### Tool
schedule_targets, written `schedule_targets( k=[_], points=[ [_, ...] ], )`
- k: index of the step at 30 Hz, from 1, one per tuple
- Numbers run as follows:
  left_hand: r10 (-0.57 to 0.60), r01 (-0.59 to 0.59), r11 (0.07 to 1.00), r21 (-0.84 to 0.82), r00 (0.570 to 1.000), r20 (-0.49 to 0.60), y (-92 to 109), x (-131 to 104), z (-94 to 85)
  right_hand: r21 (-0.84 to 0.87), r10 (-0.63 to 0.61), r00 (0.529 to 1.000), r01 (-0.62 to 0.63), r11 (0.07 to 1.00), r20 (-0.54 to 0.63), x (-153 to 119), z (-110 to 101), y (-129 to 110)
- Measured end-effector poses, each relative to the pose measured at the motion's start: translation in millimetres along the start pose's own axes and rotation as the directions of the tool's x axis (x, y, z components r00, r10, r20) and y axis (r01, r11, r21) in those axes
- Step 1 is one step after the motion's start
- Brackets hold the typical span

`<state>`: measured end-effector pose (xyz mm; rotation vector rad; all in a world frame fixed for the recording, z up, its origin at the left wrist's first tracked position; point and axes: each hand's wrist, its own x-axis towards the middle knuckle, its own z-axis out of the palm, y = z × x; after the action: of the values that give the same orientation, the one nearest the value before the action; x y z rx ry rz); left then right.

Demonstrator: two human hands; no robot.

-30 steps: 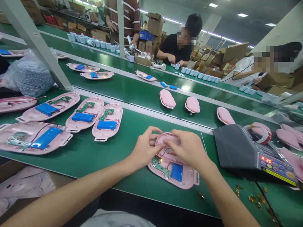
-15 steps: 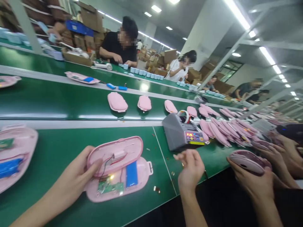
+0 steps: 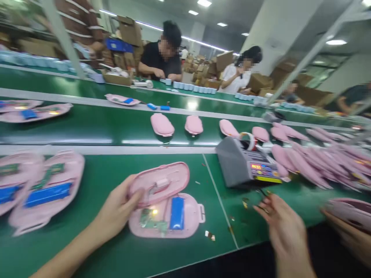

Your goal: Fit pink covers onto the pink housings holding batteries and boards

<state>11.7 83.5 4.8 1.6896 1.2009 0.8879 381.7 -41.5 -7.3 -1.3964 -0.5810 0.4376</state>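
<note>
My left hand (image 3: 123, 202) grips a pink plastic shell half (image 3: 162, 181), thumb inside it, tilted over a second pink shell half (image 3: 189, 227) on the green table. That lower half holds a blue battery (image 3: 177, 213) and a green circuit board (image 3: 153, 222) with a lit yellow light. Wires run between the halves. On the right, my right hand (image 3: 282, 222) is closed around thin dark tweezers (image 3: 263, 193), slightly blurred, just in front of the grey tape dispenser (image 3: 236, 164). Small shiny scraps (image 3: 210, 235) lie to the right of the lower shell.
Open pink shells (image 3: 62, 170) with batteries and boards lie at left. Closed pink shells (image 3: 162, 124) sit on the conveyor behind, and many more are piled (image 3: 313, 164) at right. A neighbour's hand (image 3: 344, 231) holds a shell at far right. Co-workers (image 3: 160, 58) sit across the line.
The view has swung left. My right hand, earlier raised with fingers pinched, has lowered beside the tape dispenser and taken hold of the tweezers. My left hand still holds the upper shell half.
</note>
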Motion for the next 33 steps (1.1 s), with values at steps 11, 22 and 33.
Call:
schedule_targets(
  k=[11, 22, 33],
  points=[
    [0.072, -0.03, 0.949, -0.314, 0.99, 0.122, -11.6, 2.2, -1.3, 0.041, -0.008, -0.042, 0.904, 0.426, 0.999, -58.9, 221.1, -76.7],
    [0.026, 0.003, 0.954, -0.299, 0.995, 0.093, -15.6, 1.5, -1.5, 0.182, -0.232, -0.185, 0.983, -0.036, 0.955, -67.3, 244.7, -41.3],
    [0.015, -0.008, 0.955, -0.298, 1.0, 0.023, -11.5, -6.3, 0.0, -0.122, -0.059, 0.177, 0.85, 0.513, 0.983, -23.3, 243.5, -45.5]
  ],
)
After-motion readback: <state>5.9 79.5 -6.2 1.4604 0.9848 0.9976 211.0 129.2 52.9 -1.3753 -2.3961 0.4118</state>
